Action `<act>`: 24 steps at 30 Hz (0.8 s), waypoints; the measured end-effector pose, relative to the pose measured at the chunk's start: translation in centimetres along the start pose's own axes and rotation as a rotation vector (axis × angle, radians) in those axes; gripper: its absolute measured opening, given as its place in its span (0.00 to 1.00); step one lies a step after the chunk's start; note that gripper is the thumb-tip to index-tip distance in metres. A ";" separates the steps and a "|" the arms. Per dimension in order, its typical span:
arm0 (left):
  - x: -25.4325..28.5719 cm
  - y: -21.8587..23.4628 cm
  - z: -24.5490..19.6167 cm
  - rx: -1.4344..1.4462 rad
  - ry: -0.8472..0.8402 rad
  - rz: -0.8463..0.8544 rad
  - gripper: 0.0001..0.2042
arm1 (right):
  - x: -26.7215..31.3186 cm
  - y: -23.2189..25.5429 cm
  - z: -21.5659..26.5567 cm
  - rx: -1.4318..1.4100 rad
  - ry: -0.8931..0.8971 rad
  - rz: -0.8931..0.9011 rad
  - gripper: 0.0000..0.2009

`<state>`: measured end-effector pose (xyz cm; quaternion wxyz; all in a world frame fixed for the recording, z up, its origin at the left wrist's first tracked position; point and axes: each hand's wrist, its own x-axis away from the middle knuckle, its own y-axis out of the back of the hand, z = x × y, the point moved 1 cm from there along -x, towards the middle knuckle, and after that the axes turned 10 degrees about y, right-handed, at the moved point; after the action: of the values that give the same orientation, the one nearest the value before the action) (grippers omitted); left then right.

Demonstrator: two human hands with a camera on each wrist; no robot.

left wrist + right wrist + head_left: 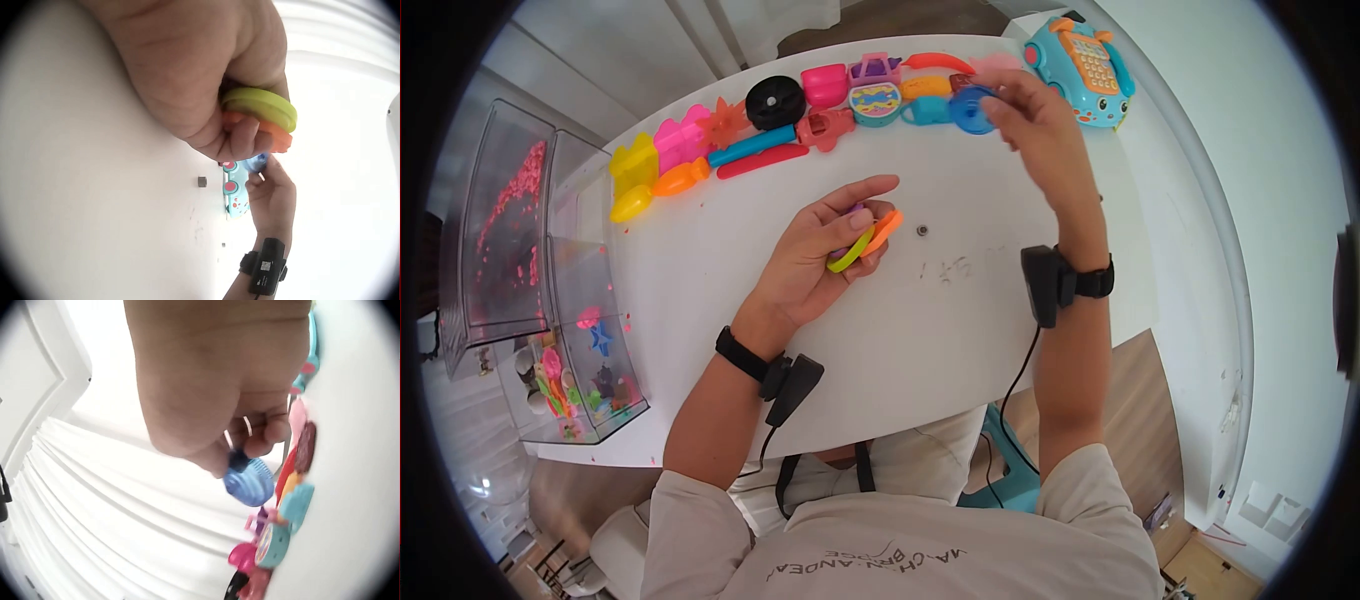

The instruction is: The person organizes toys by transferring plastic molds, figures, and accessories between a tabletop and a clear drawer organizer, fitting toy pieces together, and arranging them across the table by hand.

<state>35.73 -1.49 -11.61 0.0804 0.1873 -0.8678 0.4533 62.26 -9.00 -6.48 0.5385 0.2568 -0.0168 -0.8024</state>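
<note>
My left hand [815, 245] is over the middle of the white table, gripping a few small plastic pieces. A lime-green round piece [265, 107] and an orange piece [278, 136] stick out between the fingers, with a bit of purple behind the thumb in the head view. Farther back on the right, my right hand [1040, 125] pinches a translucent blue round piece [251, 482] by a small dark-blue knob. In the head view that blue piece overlaps the right end of the toy row, near a light-blue toy cup [926, 111].
Along the table's far edge runs a row of toys, among them a black round one [775, 102], a blue stick [752, 146] and a yellow flower shape [634, 160]. A toy telephone [1082, 70] stands back right. Clear bins [590, 390] fill the left side. A small nut [922, 230] lies mid-table.
</note>
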 end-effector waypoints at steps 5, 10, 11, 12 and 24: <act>0.0 0.1 0.1 -0.011 -0.002 -0.036 0.25 | 0.9 3.7 -3.8 0.676 -0.366 -0.023 0.16; 0.0 0.1 0.2 -0.007 -0.001 -0.033 0.25 | 1.8 2.0 -1.6 1.104 -0.249 -0.135 0.14; 0.0 0.1 0.1 -0.006 0.002 -0.038 0.25 | 1.7 1.6 -1.0 1.086 -0.264 -0.046 0.13; 0.0 0.0 0.1 -0.009 0.003 -0.039 0.25 | 1.7 1.4 -1.0 1.084 -0.265 -0.049 0.13; 0.0 0.2 0.3 -0.004 -0.012 -0.021 0.26 | 1.1 1.6 -4.4 1.179 -0.303 -0.246 0.17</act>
<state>35.65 -1.64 -11.89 0.0806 0.1989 -0.8672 0.4494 65.18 -9.55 -10.24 0.2012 0.3943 -0.5039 -0.7417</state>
